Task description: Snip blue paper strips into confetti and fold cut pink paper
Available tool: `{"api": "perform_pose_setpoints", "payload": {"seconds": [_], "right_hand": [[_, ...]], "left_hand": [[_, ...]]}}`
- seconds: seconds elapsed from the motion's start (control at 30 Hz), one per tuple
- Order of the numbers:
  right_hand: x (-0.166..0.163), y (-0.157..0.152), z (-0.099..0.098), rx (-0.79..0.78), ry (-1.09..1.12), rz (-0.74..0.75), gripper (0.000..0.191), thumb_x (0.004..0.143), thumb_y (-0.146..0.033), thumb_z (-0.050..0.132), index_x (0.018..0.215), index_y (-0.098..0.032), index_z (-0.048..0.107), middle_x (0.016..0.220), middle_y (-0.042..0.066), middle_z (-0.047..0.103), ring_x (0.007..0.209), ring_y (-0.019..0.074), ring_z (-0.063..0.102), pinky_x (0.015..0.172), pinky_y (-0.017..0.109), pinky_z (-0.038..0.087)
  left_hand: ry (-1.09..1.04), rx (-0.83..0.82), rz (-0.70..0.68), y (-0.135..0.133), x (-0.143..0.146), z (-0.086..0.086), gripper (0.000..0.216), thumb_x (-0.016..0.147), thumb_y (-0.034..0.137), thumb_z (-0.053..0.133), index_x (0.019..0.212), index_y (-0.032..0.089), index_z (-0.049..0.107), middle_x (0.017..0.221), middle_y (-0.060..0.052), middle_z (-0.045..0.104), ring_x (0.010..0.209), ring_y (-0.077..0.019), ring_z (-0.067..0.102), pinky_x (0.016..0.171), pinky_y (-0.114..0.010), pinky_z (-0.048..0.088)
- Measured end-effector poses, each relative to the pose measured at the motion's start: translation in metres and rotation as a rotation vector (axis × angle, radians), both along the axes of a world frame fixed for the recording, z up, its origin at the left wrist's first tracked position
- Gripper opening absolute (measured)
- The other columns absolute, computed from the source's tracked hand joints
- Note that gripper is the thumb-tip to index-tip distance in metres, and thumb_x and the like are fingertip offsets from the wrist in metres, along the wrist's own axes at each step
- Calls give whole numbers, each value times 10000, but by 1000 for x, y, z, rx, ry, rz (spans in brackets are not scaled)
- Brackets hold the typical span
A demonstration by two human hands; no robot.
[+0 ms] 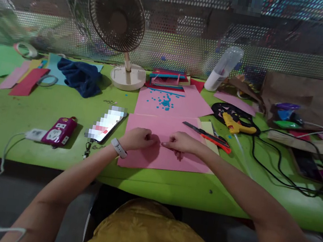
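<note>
My left hand point(139, 139) and my right hand point(181, 143) meet over a pink paper sheet point(173, 162) lying on the green table point(9, 115). Both hands are closed in a pinch, fingertips nearly touching. Between them is a tiny pink piece, too small to make out. A white band is on my left wrist. A second pink sheet point(158, 106) lies just beyond, with small blue paper bits point(166, 102) scattered on it.
A red-handled cutter point(208, 136) lies right of the hands, a yellow glue gun point(237, 125) and black cables beyond. A phone point(106, 124) and a purple power strip point(59, 131) sit left. Desk fan point(118, 26), blue cloth point(78, 75), coloured paper stacks and a bottle point(222, 67) stand along the mesh wall.
</note>
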State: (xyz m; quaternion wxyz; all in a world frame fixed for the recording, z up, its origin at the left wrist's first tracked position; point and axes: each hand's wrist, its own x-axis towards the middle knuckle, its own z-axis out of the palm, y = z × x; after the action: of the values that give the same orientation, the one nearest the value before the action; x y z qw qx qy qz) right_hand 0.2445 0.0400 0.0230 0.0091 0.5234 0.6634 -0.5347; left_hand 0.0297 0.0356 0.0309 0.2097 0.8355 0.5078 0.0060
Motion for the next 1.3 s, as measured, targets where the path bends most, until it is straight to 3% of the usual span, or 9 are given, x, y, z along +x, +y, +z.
{"api": "perform_pose_setpoints", "payload": {"seconds": [0.3,0.47,0.63,0.8,0.9,1.07,1.2,1.3], "right_hand": [[-6,10,-5,-101,-13,-52,500,641,-608,738,558,-167,517,431,42,621,379,163,610,413,262,541],[2,14,-7,-107,-35,-40,462,655,-560,752,568,-158,541,442,32,628,406,155,619,431,249,537],[40,12,0,-102,-109,-57,400,666,-483,774,589,-145,575,437,9,612,406,134,606,413,217,498],[95,-1,15,-76,-218,-146,352,722,-412,734,582,-145,552,468,20,616,415,106,594,435,199,474],[107,-6,27,-8,-204,-187,359,752,-425,697,570,-165,531,473,20,607,419,94,577,448,206,477],[59,-3,30,-11,-33,-93,428,728,-541,696,596,-160,552,543,36,654,431,108,598,422,211,497],[10,5,14,-101,-7,-19,456,732,-564,689,601,-149,553,483,38,639,430,140,622,458,239,536],[-1,11,3,-189,-6,-1,474,710,-572,706,589,-144,540,454,43,628,416,156,625,452,256,547]], "left_hand": [[45,-2,17,7,4,-3,266,768,424,546,708,172,608,705,-63,626,641,-189,541,540,-284,282],[32,-17,18,4,3,0,346,756,512,563,695,174,596,679,-48,613,615,-177,532,527,-282,280],[10,-12,3,6,1,-3,459,759,622,520,695,173,592,671,-48,603,595,-166,516,528,-279,272],[-19,-20,-19,8,-1,-5,443,767,606,521,710,172,593,690,-53,614,613,-167,517,533,-276,278],[-26,-26,-37,8,-1,-4,433,772,596,515,709,173,586,682,-46,611,606,-162,513,528,-276,275],[-1,-39,-75,10,0,1,401,788,554,502,709,171,590,688,-52,612,613,-164,510,535,-276,276],[16,-50,-70,10,-1,4,310,778,461,534,740,164,613,730,-60,635,635,-170,525,547,-274,295],[-25,-73,-58,10,-2,6,314,787,457,536,715,162,618,696,-54,645,611,-164,539,546,-270,320]]}}
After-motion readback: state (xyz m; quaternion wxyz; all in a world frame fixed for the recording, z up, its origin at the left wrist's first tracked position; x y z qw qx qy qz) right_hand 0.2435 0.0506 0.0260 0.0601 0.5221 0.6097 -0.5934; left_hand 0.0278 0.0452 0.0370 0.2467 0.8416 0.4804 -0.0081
